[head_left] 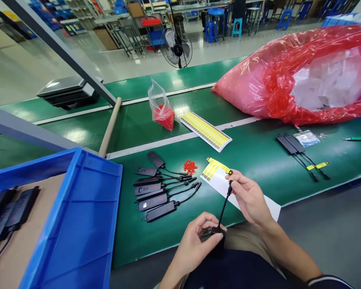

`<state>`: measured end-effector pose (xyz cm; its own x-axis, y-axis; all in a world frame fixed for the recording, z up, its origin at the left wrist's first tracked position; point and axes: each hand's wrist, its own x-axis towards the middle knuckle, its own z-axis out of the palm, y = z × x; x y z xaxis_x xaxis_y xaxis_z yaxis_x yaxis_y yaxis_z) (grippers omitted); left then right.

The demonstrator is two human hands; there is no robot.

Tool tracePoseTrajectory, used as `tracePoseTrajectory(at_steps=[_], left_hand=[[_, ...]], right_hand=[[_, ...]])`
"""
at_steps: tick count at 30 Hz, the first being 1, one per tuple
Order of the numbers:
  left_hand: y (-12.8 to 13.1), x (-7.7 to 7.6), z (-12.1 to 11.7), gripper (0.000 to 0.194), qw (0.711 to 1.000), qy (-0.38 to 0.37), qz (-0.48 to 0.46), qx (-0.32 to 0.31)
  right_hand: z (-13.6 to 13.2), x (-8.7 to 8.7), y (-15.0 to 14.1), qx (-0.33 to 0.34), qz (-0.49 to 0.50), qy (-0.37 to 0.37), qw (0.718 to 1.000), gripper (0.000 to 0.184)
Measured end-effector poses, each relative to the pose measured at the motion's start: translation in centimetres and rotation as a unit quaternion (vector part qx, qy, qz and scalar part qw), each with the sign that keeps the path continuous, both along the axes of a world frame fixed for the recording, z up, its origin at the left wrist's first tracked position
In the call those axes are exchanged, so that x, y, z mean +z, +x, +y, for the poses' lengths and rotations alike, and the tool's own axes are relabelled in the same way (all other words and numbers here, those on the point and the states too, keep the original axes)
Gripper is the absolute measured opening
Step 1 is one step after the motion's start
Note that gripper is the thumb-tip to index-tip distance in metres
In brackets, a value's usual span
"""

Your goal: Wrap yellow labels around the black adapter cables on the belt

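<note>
My left hand point(198, 237) is closed around a black box-shaped device point(218, 240) with a short cable point(224, 206), just above my lap. The cable runs upward to its plug end, which my right hand point(249, 196) pinches between thumb and fingers. A yellow label strip point(219, 165) reaches to the right fingertips; whether it is held cannot be told. Beneath that hand lies a white label sheet point(221, 182) with a few yellow labels left at its corner. To the left, several similar black devices point(153, 199) lie in a row, beside a small pile of red rings point(190, 167).
A blue bin point(90, 212) holding more devices stands at the left. Farther back are a bag of red pieces point(164, 116), a fuller label sheet point(206, 130) and a large red plastic bag point(252, 84). Two labelled devices point(291, 145) lie at right, near a green-handled tool point(359, 139).
</note>
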<state>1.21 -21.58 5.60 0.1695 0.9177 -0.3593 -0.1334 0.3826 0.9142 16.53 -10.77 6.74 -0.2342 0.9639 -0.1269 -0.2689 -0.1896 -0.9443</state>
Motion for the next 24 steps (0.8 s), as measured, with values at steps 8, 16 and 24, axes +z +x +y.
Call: tracePoseTrajectory(at_steps=[8, 16, 24], left_hand=[[0.6, 0.8, 1.4, 0.018, 0.971, 0.071, 0.122, 0.193], [-1.0, 0.9, 2.4, 0.015, 0.948, 0.130, 0.071, 0.282], [0.3, 1.6, 2.6, 0.014, 0.937, 0.079, -0.131, 0.314]], right_hand=[[-0.4, 1.1, -0.1, -0.034, 0.006, 0.085, 0.996, 0.030], [-0.8, 3.2, 0.2, 0.058, 0.073, -0.015, 0.996, 0.016], [-0.5, 2.7, -2.8, 0.199, 0.105, -0.091, 0.970, 0.024]])
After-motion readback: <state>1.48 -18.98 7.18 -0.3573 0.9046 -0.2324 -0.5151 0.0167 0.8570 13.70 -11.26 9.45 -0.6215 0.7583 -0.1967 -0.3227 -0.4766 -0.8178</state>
